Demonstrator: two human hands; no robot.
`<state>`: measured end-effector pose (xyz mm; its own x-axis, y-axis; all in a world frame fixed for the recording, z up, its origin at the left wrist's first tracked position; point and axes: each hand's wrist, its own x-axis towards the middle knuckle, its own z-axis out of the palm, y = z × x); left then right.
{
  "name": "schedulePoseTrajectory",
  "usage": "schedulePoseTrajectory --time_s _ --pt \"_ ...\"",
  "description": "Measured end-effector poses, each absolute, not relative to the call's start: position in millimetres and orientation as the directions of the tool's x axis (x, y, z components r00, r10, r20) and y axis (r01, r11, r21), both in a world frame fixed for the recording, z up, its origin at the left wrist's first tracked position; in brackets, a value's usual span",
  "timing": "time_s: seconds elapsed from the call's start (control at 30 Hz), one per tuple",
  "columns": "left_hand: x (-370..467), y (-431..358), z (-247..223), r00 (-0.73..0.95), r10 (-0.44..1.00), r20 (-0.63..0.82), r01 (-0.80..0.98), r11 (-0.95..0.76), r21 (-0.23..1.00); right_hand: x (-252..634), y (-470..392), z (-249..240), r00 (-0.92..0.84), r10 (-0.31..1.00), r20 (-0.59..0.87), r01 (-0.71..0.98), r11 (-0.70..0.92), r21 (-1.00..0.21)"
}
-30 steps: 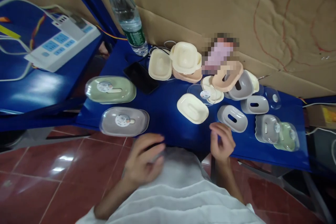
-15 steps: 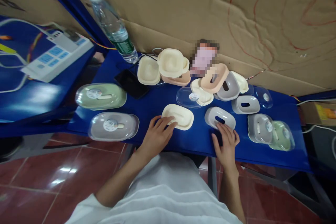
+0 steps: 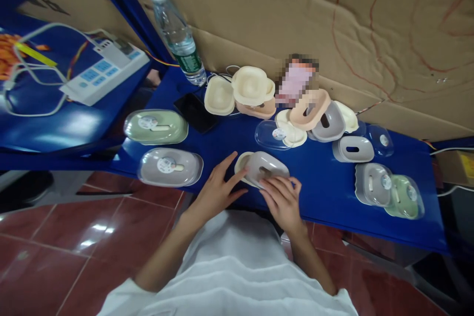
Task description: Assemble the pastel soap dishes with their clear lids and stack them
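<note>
A grey slotted dish, oval with a dark slot in its base, lies tilted over a shallow cream oval dish. It covers most of the cream dish, whose left rim still shows. My right hand has its fingers closed on the near right side of the grey dish. Its thumb is partly hidden. My left hand is open with fingers spread, at the left of both dishes. One fingertip is by the grey dish's left end; whether it touches is hard to tell.
Two lidded boxes, green and grey, sit at left. Behind are a black phone, a water bottle, stacked cream dishes and a peach slotted dish. Smaller lidded boxes stand near the table's right end.
My right hand has brought the grey slotted dish leftward from the table onto the cream dish. My left hand has come off the cream dish and spread its fingers. The view has shifted slightly.
</note>
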<state>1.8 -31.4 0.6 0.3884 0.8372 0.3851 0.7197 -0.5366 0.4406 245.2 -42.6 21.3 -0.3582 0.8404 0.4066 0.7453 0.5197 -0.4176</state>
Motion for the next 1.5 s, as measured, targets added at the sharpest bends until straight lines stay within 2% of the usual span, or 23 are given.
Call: schedulePoseTrajectory --time_s 0.17,0.27,0.43,0.57,0.73,0.97,1.13,1.5 --pt "-7.3 -28.7 -1.4 0.428 0.84 0.333 0.726 -0.539 0.427 228.9 -33.5 26.9 -0.591 0.773 0.231 0.67 0.63 -0.393" --pt "-7.6 -29.6 -2.7 0.407 0.852 0.329 0.737 -0.519 0.432 240.9 -22.7 33.5 -0.645 0.734 0.214 0.637 0.671 -0.381" --pt "-6.0 -31.1 -4.2 0.371 0.85 0.374 0.72 -0.517 0.462 275.8 24.5 35.3 -0.519 0.817 0.252 0.774 0.574 -0.266" --pt "-7.2 -31.0 -4.4 0.351 0.85 0.394 0.71 -0.516 0.479 286.8 65.6 24.6 -0.441 0.876 0.192 0.863 0.474 -0.178" --pt "-8.8 -30.8 -5.3 0.35 0.839 0.417 0.688 -0.532 0.493 284.2 72.3 22.2 -0.44 0.865 0.239 0.829 0.494 -0.261" --pt "-5.8 -30.7 -10.8 0.237 0.883 0.406 0.707 -0.443 0.552 272.1 11.0 36.0 -0.366 0.86 0.355 0.774 0.493 -0.396" --pt "-6.2 -30.1 -13.1 0.212 0.898 0.386 0.69 -0.417 0.592 250.7 -28.3 18.6 -0.413 0.848 0.332 0.756 0.523 -0.395" --pt "-6.0 -27.8 -12.2 0.271 0.904 0.331 0.71 -0.42 0.565 246.8 -37.9 -2.9 -0.399 0.846 0.353 0.778 0.516 -0.358"
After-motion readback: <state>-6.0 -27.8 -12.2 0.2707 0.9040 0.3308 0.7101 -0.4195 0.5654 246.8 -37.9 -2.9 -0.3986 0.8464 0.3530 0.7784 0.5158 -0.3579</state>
